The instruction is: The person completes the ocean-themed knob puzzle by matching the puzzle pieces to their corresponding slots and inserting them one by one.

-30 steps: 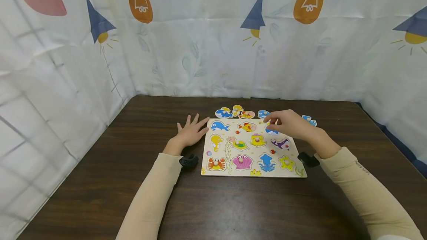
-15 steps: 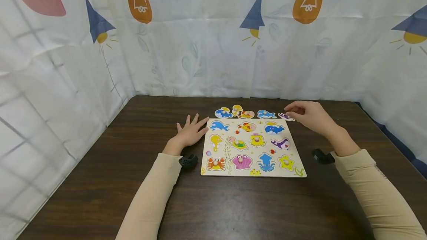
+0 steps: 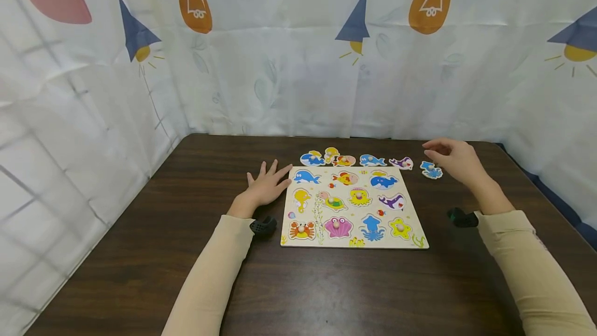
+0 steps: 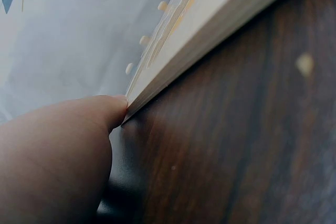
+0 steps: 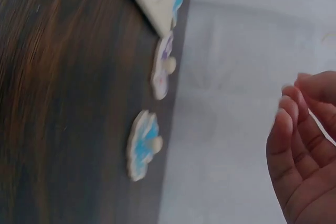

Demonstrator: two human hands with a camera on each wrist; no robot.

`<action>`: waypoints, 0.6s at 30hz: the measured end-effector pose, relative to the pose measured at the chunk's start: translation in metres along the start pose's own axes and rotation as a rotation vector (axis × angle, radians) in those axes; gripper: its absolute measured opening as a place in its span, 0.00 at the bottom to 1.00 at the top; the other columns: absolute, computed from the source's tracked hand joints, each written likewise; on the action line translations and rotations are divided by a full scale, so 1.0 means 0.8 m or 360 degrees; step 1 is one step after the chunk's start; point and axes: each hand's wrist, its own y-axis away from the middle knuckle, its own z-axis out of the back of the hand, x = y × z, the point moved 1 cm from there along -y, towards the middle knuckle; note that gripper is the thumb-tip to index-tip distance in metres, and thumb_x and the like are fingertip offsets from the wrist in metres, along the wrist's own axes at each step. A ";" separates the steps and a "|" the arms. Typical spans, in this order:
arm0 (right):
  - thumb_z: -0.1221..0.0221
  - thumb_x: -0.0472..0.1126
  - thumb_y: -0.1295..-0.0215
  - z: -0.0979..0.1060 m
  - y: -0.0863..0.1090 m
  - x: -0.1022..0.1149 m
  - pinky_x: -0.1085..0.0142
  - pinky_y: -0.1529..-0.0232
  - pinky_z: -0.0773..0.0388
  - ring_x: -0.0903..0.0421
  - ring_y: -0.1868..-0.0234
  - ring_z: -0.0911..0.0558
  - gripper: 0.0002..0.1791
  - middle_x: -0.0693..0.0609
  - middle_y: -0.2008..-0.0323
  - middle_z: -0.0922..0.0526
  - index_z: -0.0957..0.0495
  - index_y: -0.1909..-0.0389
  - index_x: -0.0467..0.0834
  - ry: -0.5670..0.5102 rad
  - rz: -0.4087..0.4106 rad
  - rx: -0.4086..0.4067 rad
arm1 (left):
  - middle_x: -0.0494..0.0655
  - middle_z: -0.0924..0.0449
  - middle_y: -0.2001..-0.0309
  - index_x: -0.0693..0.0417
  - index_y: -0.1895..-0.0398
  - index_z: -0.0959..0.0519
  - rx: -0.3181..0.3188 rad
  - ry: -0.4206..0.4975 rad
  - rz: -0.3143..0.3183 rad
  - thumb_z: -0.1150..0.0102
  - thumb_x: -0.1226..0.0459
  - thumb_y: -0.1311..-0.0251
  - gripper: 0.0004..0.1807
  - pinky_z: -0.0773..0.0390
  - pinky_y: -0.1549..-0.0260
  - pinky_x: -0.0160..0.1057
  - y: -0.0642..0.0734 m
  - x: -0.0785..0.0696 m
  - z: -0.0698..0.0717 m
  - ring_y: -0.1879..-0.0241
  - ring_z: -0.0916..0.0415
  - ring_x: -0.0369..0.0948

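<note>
My left hand [image 3: 263,189] lies with fingers spread at the upper left edge of a sea-animal puzzle board [image 3: 322,241]; in the left wrist view its thumb [image 4: 113,109] touches the board's corner. My right hand [image 3: 459,159] hovers just right of a blue squid puzzle piece [image 3: 431,170]. Its fingers are bent and hold nothing, and in the right wrist view they stay apart from the squid piece [image 5: 140,148]. Knobbed crab [image 3: 302,230], shell [image 3: 339,227], starfish [image 3: 400,228], octopus [image 3: 359,197] and turtle [image 3: 334,202] pieces sit in the board.
Behind the board lie more loose knobbed pieces: a blue whale [image 3: 311,159], a seahorse [image 3: 330,153], a fish [image 3: 345,161], a blue dolphin-like one [image 3: 371,161] and a purple one [image 3: 402,163]. A patterned curtain [image 3: 298,92] hangs behind the dark wooden table [image 3: 298,294].
My right hand has moved right from above the board, past the purple piece, to beside the squid piece. The blue and purple loose pieces are uncovered. My left hand stays put.
</note>
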 end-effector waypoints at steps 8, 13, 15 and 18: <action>0.47 0.42 0.20 0.005 -0.005 -0.038 0.38 0.50 0.23 0.38 0.56 0.15 0.22 0.29 0.48 0.18 0.25 0.38 0.29 -0.0006 -0.0164 0.0146 | 0.59 0.64 0.18 0.40 0.16 0.48 -0.0007 -0.0005 0.0003 0.61 0.45 0.20 0.34 0.74 0.35 0.77 0.001 -0.001 0.001 0.21 0.74 0.64; 0.47 0.39 0.21 0.002 -0.007 -0.056 0.37 0.48 0.23 0.37 0.56 0.15 0.21 0.27 0.48 0.19 0.27 0.38 0.26 0.0007 -0.0235 0.0286 | 0.58 0.64 0.17 0.38 0.16 0.49 -0.0013 -0.0014 0.0009 0.61 0.45 0.20 0.34 0.75 0.35 0.77 -0.001 -0.001 -0.002 0.21 0.75 0.63; 0.46 0.37 0.22 0.001 -0.009 -0.061 0.37 0.48 0.23 0.39 0.57 0.14 0.21 0.28 0.50 0.18 0.27 0.39 0.25 0.0008 -0.0255 0.0329 | 0.57 0.65 0.17 0.38 0.16 0.49 -0.0011 -0.0009 0.0015 0.61 0.45 0.20 0.34 0.75 0.35 0.76 -0.001 0.001 -0.004 0.21 0.76 0.63; 0.46 0.35 0.24 0.000 -0.015 -0.066 0.40 0.50 0.21 0.42 0.59 0.13 0.20 0.30 0.53 0.17 0.26 0.40 0.23 -0.0004 -0.0270 0.0379 | 0.57 0.65 0.17 0.38 0.16 0.49 -0.0014 -0.0007 0.0016 0.60 0.45 0.20 0.34 0.75 0.35 0.76 -0.001 0.002 -0.005 0.21 0.76 0.63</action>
